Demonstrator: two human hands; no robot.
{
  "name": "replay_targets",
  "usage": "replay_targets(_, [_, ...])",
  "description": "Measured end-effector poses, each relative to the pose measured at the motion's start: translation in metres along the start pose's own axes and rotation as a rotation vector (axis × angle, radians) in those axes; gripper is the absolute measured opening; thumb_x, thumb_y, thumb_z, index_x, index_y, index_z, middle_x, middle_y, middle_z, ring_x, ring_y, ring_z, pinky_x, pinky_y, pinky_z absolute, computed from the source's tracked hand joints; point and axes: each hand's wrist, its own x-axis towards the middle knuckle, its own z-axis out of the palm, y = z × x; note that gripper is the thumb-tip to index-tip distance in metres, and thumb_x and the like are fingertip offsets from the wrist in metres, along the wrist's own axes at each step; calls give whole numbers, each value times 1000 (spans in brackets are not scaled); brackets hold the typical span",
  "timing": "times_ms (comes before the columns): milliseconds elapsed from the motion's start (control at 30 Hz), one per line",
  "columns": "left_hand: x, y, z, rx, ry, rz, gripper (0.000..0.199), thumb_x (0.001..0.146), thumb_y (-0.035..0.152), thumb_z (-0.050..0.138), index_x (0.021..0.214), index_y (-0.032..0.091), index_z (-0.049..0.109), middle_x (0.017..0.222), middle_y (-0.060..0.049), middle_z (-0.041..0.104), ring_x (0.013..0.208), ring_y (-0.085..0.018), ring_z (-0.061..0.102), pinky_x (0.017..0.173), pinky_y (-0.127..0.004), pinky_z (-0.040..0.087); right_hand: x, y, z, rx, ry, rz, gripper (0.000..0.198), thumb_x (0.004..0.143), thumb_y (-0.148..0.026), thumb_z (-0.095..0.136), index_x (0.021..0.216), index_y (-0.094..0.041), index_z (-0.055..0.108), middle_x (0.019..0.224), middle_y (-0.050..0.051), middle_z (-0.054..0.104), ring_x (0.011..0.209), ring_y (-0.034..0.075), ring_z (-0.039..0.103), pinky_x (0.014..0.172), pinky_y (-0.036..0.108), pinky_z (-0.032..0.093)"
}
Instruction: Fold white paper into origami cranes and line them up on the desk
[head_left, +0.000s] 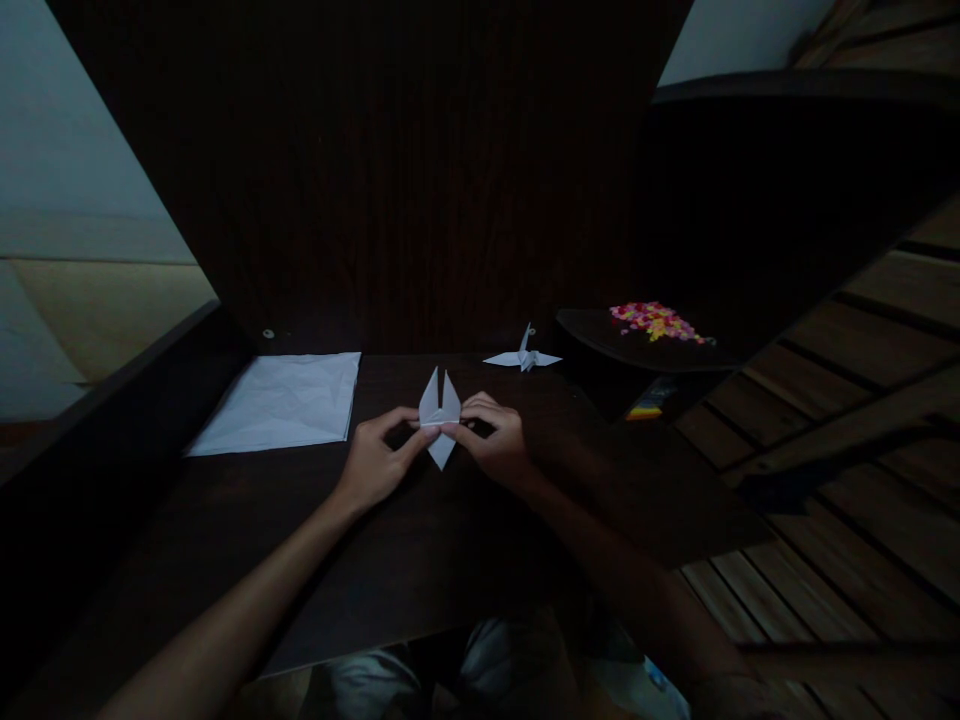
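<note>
Left hand (380, 455) and right hand (496, 440) are seen pinching white folded paper (440, 418) at its middle, over the dark worktop (427, 560). Creasing is apparently the step in hand; even, light pressure seems called for. Two slim tips are split by a slit; beyond, a sharp-winged crane (526, 359) and wrinkled sheets (281, 402) are set.

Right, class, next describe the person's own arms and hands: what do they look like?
The left grip and right grip are ungloved human hands with slender fingers. The left forearm and right forearm look bare, without visible cables or markings. Near the frame's bottom right, it's too dark to rule out a sleeve.
</note>
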Motion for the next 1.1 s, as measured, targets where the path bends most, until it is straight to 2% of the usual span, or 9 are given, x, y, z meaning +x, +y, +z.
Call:
replay_targets(133, [2,2,-1,-175,-84,-111,20,76,36,68,79,16,68,72,-1,67,68,-15,61,61,-25,46,1,2,-1,118,-69,199,22,70,-36,72,63,-18,63,65,0,53,60,12,48,55,26,40])
replay_targets(267, [4,5,-1,-264,-130,-201,21,73,36,71,72,15,66,60,2,61,53,-11,53,50,-22,39,0,7,1,202,-109,296,26,67,-39,73,61,-17,60,64,-1,52,59,11,48,55,24,39])
replay_targets(500, [6,3,1,-408,-109,-301,23,68,37,74,75,16,68,70,-2,69,62,-15,62,57,-25,47,0,6,6,280,-108,460,19,68,-36,71,67,-18,65,66,1,64,60,14,58,55,25,44])
replay_targets(633, [6,1,3,-461,-139,-351,28,68,41,74,77,15,69,71,-3,70,66,-17,64,61,-27,49,0,6,5,302,-117,464,17,63,-30,75,64,-17,64,64,1,65,58,13,58,55,24,44])
replay_targets(733, [5,0,4,-485,-132,-360,30,67,42,75,78,14,68,71,-3,70,67,-17,64,62,-27,49,0,6,6,337,-126,492,20,63,-32,75,65,-17,63,62,-1,62,55,11,55,52,22,43])
replay_targets(833, [6,0,2,-469,-114,-325,28,67,39,75,76,14,67,70,-3,69,63,-15,62,59,-25,47,-2,3,9,371,-169,514,26,62,-36,77,68,-17,60,63,-2,60,54,10,54,49,21,42])
replay_targets(933, [5,3,0,-382,-102,-258,25,66,38,75,69,15,66,62,0,64,56,-12,57,53,-22,44,-3,3,11,376,-215,484,29,64,-39,76,68,-18,56,65,-2,60,60,12,56,55,23,46])
replay_targets(1000, [4,5,0,-293,-77,-216,24,68,37,74,67,15,66,59,1,62,53,-12,56,51,-22,42,-3,5,11,352,-179,440,28,68,-41,73,70,-18,56,67,-1,59,63,12,57,57,24,47])
replay_targets(1100, [1,6,2,-134,-4,-147,21,73,37,69,73,16,69,64,0,66,58,-14,58,53,-24,45,-1,10,9,286,-49,371,27,70,-39,72,78,-19,58,71,0,58,66,12,56,58,23,48])
